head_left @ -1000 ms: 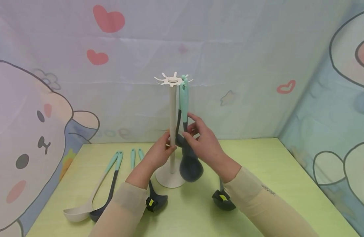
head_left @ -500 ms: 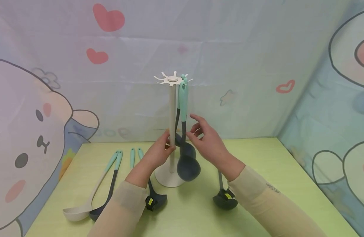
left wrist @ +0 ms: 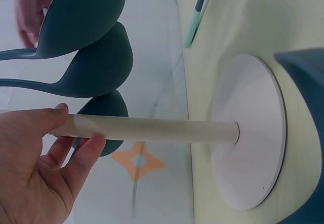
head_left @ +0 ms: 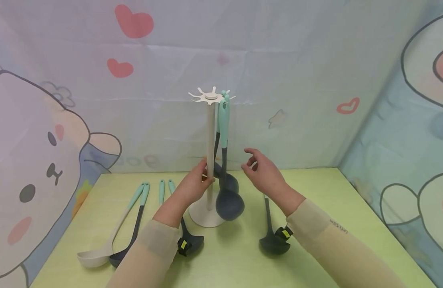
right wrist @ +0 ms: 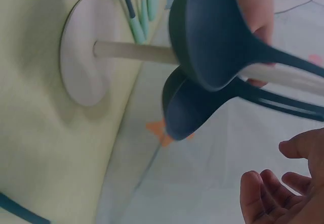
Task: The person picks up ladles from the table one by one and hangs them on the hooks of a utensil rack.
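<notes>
My left hand grips the pole of a white upright stand with a round base and a spoked top. Three dark ladles with mint handles hang from the spokes on the right side, the front ladle lowest in the head view. Behind it hang the middle ladle and the rear ladle, the latter partly hidden by the pole. To the right of them, apart from the handles, my right hand is in the air, fingers loosely bent and holding nothing.
On the yellow-green table, a white ladle and a dark ladle lie at left. Another dark ladle lies partly under my left forearm, and one more ladle lies by my right sleeve. A printed cloth hangs behind.
My right hand has let go of the front ladle and drawn away to the right. The hanging ladles have shifted slightly left. My left hand stays on the pole.
</notes>
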{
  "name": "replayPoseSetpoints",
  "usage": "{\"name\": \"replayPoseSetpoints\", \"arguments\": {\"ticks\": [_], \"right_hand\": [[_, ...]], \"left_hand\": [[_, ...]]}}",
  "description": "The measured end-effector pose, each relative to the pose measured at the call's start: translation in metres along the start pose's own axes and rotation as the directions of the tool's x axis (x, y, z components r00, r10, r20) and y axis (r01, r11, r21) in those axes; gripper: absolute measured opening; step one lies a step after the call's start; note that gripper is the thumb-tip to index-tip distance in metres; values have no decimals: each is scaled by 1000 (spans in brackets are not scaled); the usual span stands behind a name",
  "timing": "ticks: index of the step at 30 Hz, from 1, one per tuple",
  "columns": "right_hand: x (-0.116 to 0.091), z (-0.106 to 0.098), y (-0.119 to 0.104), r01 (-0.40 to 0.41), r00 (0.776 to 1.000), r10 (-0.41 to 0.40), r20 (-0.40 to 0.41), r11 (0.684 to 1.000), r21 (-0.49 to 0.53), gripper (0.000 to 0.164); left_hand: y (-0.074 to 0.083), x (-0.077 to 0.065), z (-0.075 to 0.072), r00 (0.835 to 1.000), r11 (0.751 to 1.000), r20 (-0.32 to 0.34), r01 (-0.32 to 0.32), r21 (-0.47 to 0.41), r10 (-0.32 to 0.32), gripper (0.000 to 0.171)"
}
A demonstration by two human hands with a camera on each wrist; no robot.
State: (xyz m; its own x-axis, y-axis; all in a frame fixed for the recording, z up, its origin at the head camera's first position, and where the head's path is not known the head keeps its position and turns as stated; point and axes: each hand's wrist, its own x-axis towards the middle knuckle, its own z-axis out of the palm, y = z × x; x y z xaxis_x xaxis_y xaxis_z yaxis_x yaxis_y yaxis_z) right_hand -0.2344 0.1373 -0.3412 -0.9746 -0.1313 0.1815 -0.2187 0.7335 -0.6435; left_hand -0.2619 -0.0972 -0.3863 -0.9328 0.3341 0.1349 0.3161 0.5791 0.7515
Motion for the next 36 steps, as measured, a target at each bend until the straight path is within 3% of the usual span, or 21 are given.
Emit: {"name": "replayPoseSetpoints", "arguments": {"ticks": [9, 17, 32, 36], "right_hand": [[17, 8, 35, -118, 989, 122, 87, 992, -44, 56], [28, 18, 62, -202, 964, 212, 161, 976, -78, 60], [18, 34, 113, -373, 876, 358, 322, 928, -16, 72], [16, 38, 120, -432, 834, 405, 373, 902, -13, 78]], "left_hand": [[3, -1, 0, 1000, 1000, -10, -12, 0, 12, 50], [3, -1, -1, 1000, 1000, -8, 4, 2, -4, 46], [4, 0, 1, 1000, 1000, -6, 17, 5, -17, 43], [4, -2, 0, 999, 999, -8, 34, 4, -34, 41]]}}
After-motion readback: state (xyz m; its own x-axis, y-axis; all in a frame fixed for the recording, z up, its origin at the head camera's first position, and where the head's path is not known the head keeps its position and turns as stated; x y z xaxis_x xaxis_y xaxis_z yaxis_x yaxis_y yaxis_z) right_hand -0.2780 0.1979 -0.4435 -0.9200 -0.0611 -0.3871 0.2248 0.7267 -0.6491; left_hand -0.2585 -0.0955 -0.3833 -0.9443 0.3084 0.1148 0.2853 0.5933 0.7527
